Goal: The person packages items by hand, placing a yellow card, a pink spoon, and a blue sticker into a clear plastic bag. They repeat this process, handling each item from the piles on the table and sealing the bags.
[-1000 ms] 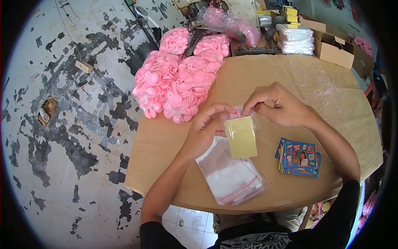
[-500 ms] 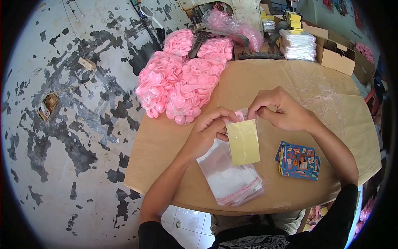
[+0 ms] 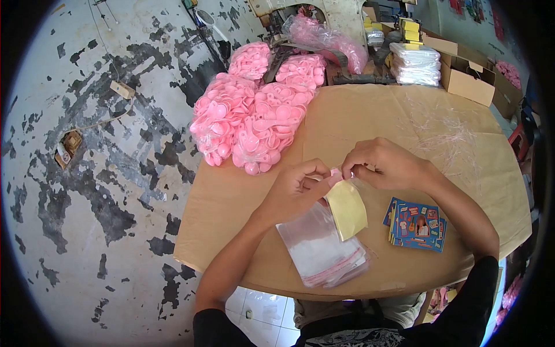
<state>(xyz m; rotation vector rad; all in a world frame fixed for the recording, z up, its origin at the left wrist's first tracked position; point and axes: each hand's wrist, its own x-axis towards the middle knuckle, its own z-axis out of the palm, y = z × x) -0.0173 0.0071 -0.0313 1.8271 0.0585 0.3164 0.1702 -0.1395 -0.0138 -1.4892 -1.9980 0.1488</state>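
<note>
My left hand pinches the upper left of a clear plastic bag with a yellow card in it. A bit of pink plastic shows at the top, mostly hidden by my fingers. Close beside it, my right hand has its thumb and fingertips closed on the upper right edge of the bag. The card hangs tilted and slightly bent. Below lies a fanned stack of clear plastic bags. Blue printed cards lie in a small pile under my right forearm.
Large bags of pink plastic spoons stand at the table's back left. Thin plastic strips are scattered at the right of the brown-covered table. Behind are stacked clear packets and a cardboard box.
Both hands have moved slightly down and closer together at the bag's top. The yellow card has tilted and curled, shifting a little right.
</note>
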